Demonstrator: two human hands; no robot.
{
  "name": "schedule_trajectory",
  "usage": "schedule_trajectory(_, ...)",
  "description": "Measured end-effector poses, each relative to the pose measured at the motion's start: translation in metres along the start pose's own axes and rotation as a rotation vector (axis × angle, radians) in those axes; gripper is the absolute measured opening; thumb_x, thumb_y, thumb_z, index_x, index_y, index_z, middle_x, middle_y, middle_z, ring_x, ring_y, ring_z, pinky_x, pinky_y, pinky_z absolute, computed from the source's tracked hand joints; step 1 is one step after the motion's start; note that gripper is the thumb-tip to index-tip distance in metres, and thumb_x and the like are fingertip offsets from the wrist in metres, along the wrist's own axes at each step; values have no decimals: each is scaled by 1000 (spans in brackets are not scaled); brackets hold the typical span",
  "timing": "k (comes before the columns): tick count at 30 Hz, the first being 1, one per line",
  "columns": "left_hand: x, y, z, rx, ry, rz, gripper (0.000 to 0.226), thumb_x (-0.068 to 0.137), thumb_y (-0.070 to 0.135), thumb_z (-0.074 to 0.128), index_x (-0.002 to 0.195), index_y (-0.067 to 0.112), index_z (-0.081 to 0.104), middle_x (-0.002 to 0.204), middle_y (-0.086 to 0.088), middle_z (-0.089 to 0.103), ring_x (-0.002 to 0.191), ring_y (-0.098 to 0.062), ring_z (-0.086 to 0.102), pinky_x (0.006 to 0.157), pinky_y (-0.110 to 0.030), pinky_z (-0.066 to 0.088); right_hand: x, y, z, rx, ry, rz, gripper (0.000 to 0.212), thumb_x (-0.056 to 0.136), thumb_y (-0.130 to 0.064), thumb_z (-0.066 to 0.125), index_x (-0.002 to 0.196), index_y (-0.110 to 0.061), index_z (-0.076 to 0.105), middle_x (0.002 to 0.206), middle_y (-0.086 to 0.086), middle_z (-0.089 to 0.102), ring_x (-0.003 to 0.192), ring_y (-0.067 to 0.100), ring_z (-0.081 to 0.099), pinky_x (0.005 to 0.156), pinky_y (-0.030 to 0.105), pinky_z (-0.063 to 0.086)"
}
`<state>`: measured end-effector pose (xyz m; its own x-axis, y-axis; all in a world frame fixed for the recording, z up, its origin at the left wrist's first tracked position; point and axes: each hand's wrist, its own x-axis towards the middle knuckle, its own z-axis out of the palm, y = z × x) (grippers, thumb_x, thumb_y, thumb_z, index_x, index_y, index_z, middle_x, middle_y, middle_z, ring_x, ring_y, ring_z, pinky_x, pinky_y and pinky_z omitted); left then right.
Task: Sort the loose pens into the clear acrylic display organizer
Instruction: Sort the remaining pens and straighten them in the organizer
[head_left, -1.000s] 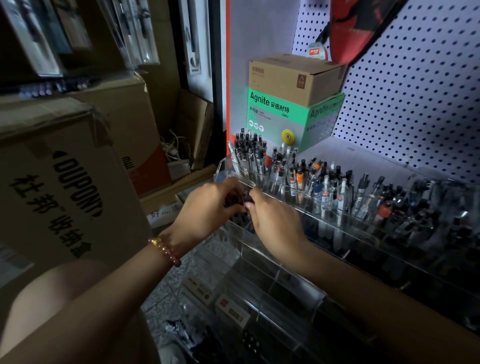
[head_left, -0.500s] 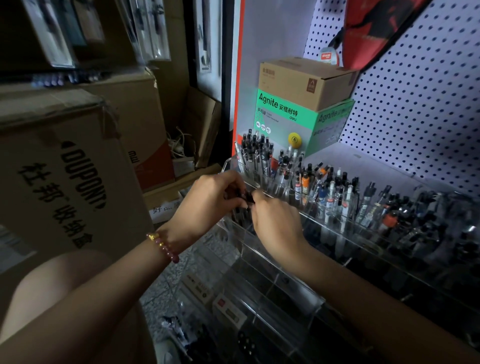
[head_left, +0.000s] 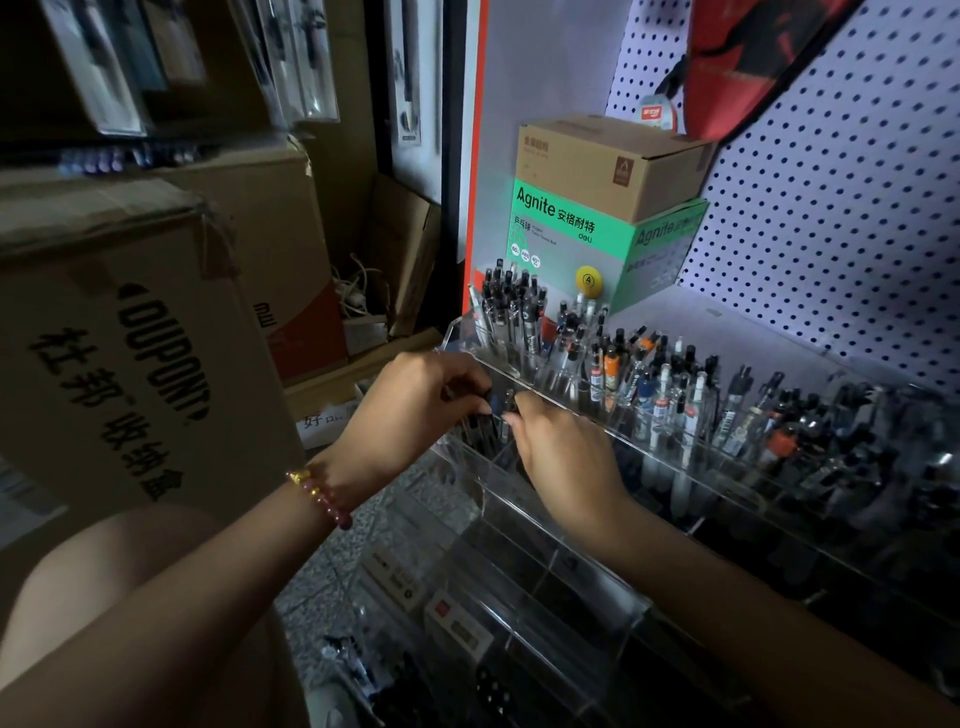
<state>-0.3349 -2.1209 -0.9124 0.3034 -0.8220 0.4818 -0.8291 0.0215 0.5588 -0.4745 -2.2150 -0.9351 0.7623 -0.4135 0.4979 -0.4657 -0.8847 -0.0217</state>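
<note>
1. Hands: both are together at the left end of the clear acrylic organizer (head_left: 587, 592), almost touching.
2. The left hand (head_left: 415, 400) has its fingers curled round a bunch of dark pens (head_left: 493, 415). It wears a bead bracelet (head_left: 322, 493).
3. The right hand (head_left: 563, 449) has bent fingertips on the tops of the same bunch. We cannot tell whether it pinches or just nudges, because the thumb is hidden.
4. Task thing: the bunch sits right between the two hands, over the leftmost compartment of the middle tier. Its long axis is near upright, tops toward the back row.
5. Key relation: the slot lies straight below the bunch, so the next move looks like a short push down along the pens' own axis. Neither hand is nearer — both are on it.
6. The back row of pens (head_left: 511, 312) stands full just behind. The front tiers look dark, and we cannot read their contents.
7. Risk, as we judge it: the pens could splay against the divider wall.
8. Rest: a green box (head_left: 566, 228) is behind, and a cardboard carton (head_left: 130, 353) is to the left.
</note>
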Motion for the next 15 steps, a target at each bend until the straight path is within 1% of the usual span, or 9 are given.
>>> schedule_trajectory(2,1,1,2,-12,-7,-1,17,72,8,79,85,15,70,75,13,66,73,5,61,64,-14,46,2,-1,-2,6,-95,5,21,97,-24,53,99,-4,60,67,7,68,60,24,68,39,19,17)
schedule_trajectory(3,1,1,3,-6,-9,8,19,72,8,79,86,15,70,75,14,64,72,6,60,64,-14,46,3,-1,-3,11,-125,10,26,102,-26,42,109,-6,56,81,7,70,74,25,69,41,19,18)
schedule_trajectory(4,2,1,5,13,-7,14,19,72,9,79,87,16,69,76,12,65,72,4,60,65,-18,48,4,-1,-1,-2,-131,1,29,103,-26,36,116,-7,52,89,6,70,81,24,68,42,19,17)
schedule_trajectory(6,1,0,6,83,12,10,21,73,14,78,91,18,69,82,8,67,74,-4,61,67,-32,51,7,-5,-2,-41,-159,20,25,104,-22,35,121,-9,49,95,3,68,84,21,67,42,20,15)
schedule_trajectory(7,1,0,7,111,21,9,23,73,16,78,94,20,68,87,7,68,79,-8,62,68,-34,51,7,-7,0,-66,-162,35,23,104,-19,36,120,-9,49,95,3,68,84,20,67,42,20,15)
schedule_trajectory(9,2,-1,6,126,22,35,26,74,16,76,99,23,69,97,8,67,88,-11,62,72,-32,51,9,-9,4,-118,-187,65,19,102,-15,40,115,-9,53,93,3,69,82,21,68,41,22,15)
schedule_trajectory(11,1,-3,8,158,3,87,25,76,16,75,100,23,71,103,9,68,94,-11,62,73,-31,52,8,-11,6,-170,-185,65,17,99,-10,44,108,-10,58,88,3,70,77,21,69,41,23,23)
schedule_trajectory(13,-3,-4,12,241,-6,144,21,78,20,70,98,22,73,103,8,70,94,-13,63,70,-32,54,10,-12,6,-148,-246,62,19,99,-7,40,108,-9,56,92,5,69,82,23,68,51,28,34)
schedule_trajectory(15,-5,-4,17,315,17,193,24,79,26,63,99,20,74,101,6,71,94,-16,63,70,-29,54,12,-11,7,-109,-269,68,20,100,-6,38,108,-10,56,96,5,68,86,24,67,56,30,36)
